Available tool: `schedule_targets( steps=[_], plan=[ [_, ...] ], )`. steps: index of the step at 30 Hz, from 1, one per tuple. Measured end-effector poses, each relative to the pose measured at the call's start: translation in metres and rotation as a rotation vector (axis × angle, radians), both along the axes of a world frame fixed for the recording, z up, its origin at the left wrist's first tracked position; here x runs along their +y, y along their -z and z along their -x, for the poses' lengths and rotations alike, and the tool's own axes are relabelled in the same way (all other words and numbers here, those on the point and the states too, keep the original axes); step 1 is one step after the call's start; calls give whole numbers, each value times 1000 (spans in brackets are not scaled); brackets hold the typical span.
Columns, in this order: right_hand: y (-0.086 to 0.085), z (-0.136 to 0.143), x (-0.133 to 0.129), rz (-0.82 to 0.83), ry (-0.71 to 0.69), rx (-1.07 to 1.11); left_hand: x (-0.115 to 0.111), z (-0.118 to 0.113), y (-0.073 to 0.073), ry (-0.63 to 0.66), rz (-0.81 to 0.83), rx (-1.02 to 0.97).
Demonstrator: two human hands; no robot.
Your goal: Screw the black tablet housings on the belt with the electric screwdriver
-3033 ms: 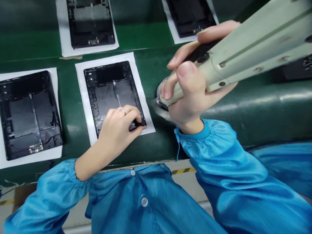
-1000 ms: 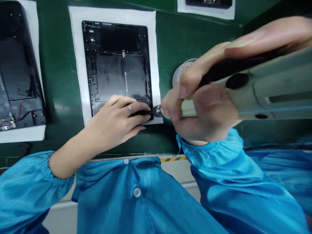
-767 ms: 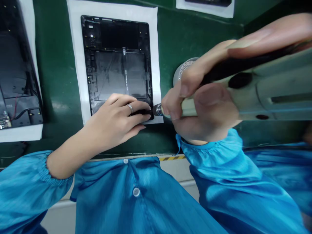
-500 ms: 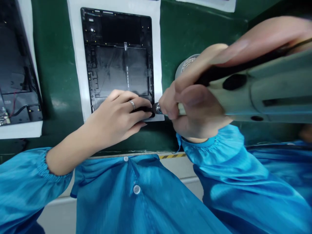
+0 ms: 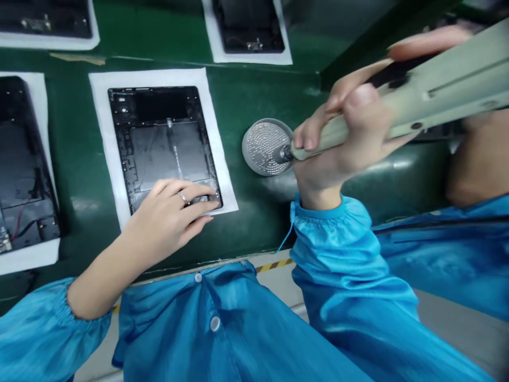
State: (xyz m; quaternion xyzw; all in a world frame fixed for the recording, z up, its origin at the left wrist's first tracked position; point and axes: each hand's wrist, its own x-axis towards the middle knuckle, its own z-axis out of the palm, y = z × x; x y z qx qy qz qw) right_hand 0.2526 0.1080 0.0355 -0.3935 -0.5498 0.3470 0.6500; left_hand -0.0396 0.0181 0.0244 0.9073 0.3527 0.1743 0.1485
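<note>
The left hand (image 5: 169,215) rests fingers-down on the near right corner of the open tablet chassis (image 5: 161,143), gripping nothing. The right hand (image 5: 345,140) is clamped around the electric screwdriver (image 5: 417,101), its tip over the round screw dish (image 5: 265,147).

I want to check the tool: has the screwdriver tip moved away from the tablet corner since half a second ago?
Yes. The screwdriver tip has left the tablet corner and now sits to the right, over the round screw dish.

The person wears a shiny blue smock (image 5: 222,329) with white buttons (image 5: 215,323), elastic cuffs (image 5: 324,208), and a ring (image 5: 183,197).
</note>
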Motion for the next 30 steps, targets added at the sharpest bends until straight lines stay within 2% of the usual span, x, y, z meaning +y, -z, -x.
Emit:
schedule_targets(
  steps=[1,2,5,9,16,19,26,30],
  plan=[
    [4,7,2,-134,103,59,0,0,-1,1,-1,0],
    [9,15,4,-178,162,81,1,1,-1,1,-3,1],
    [23,33,12,-152,264,41,2,2,-3,4,-7,-1],
    [36,30,22,-83,284,-21,3,2,-4,13,-2,-5],
    [51,27,36,43,237,6,2,3,-3,11,7,-8],
    [49,29,35,2,293,7,2,3,-3,13,17,-1],
    [26,30,13,-29,252,-16,2,1,-4,16,8,-2],
    [27,30,11,-30,218,-22,1,2,-2,13,24,3]
  ],
)
